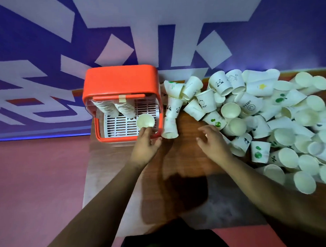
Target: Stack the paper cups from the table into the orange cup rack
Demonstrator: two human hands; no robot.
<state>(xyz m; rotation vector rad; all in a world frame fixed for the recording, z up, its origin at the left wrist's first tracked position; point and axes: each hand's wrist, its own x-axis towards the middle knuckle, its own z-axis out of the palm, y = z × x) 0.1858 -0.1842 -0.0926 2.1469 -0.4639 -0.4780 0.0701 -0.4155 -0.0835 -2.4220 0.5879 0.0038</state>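
Note:
The orange cup rack (120, 82) stands at the table's left end, with a white slotted floor. Two leaning stacks of paper cups (124, 109) lie in its back part. A single upturned paper cup (145, 120) sits at the rack's front right. My left hand (146, 144) reaches into the rack; its straight fingertips touch this cup's near side while the thumb stays apart. My right hand (212, 142) hovers over the table with fingers spread and holds nothing. Its fingers are close to the heap of loose paper cups (269, 116).
The heap covers the right half of the wooden table (182, 159), with several cups printed with pandas and green marks. Two nested cups (170, 123) lie right beside the rack's right wall. A purple and white wall rises behind; red floor lies to the left.

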